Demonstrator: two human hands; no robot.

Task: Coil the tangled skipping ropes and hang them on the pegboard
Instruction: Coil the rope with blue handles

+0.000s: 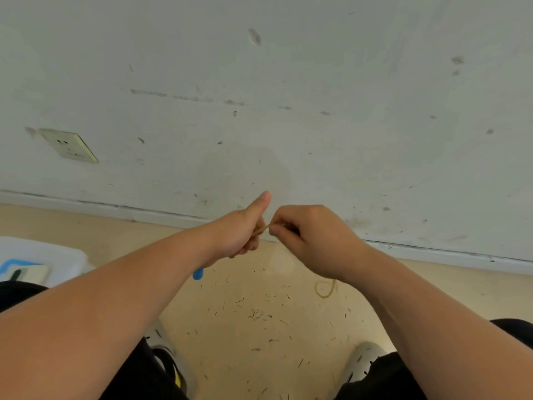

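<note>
Nearest you, loose fibre bits (259,316) litter the tan floor (230,356), so this skipping rope (264,228) sheds: rough, twisted, jute-like. A slack loop (325,297) of it lies on the floor under your R wrist, and a blue handle (198,274) peeks below your L forearm. Prob. light & limp, no shape w/o tension, so gather near the handle. Your left hand (245,232) fists the strands, thumb up. Your right hand (305,241) pinches the stretch btwn them, toward the floor's wall edge.
</note>
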